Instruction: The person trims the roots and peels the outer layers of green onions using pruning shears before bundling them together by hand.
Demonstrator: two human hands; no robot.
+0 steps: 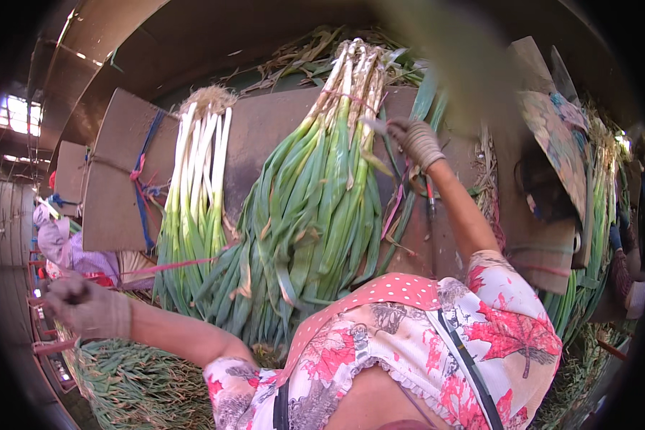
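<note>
A large bundle of long green onions (315, 193) lies on the brown work surface in front of me, roots away and leaves spread toward me. A thin pinkish tie crosses its pale stalks. My right hand (417, 142), in a beige glove, is closed beside the stalks, with a small pale piece at its fingertips that I cannot identify. My left hand (87, 307), also gloved, is raised at the far left with fingers curled; what they hold is unclear. A pink strip (172, 266) stretches from near that hand toward the leaves. A smaller group of green onions (197, 161) lies to the left, white stalks and roots showing.
Brown boards (118, 172) tied with blue cord stand at the left; another board (552, 143) stands at the right. A heap of green leaves (143, 383) lies low at the left. Another person's striped sleeve (89, 258) shows beyond my left hand. A blurred shape hangs close at the top.
</note>
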